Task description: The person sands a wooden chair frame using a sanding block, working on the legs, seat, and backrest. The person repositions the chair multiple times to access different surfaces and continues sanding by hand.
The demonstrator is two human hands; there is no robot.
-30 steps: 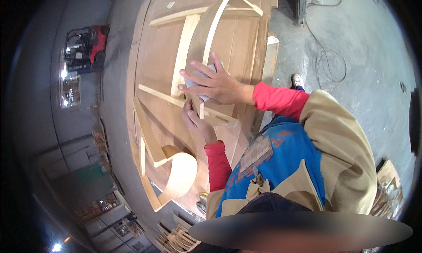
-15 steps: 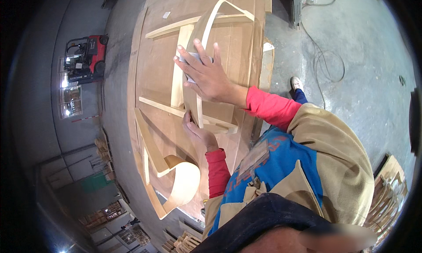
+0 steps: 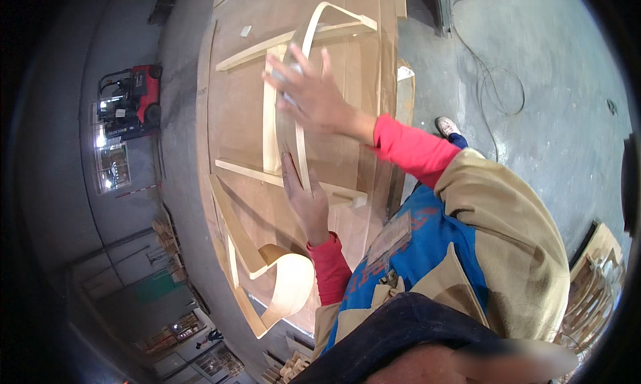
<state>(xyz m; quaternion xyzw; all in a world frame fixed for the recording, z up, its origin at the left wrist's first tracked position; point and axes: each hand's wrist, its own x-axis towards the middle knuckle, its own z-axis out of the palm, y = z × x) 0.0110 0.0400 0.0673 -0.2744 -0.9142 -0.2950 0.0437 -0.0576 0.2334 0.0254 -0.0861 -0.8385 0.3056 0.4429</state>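
Between our two grips stretches a curved wooden frame [image 3: 300, 147], sitting on the brown surface [image 3: 237, 123]. Our left grip [image 3: 306, 200] pinches its lower end, straight fingers on one face, thumb opposite. Our right grip [image 3: 314, 100], higher along the frame, is blurred, its fingers spread over a pale pad [image 3: 276, 75]. A second bent piece [image 3: 294, 287] rests just below the left grip. Well to the right grip's right, a cable [image 3: 524, 93] loops on the floor [image 3: 554, 123]; far to its left stands a red forklift [image 3: 151, 93].
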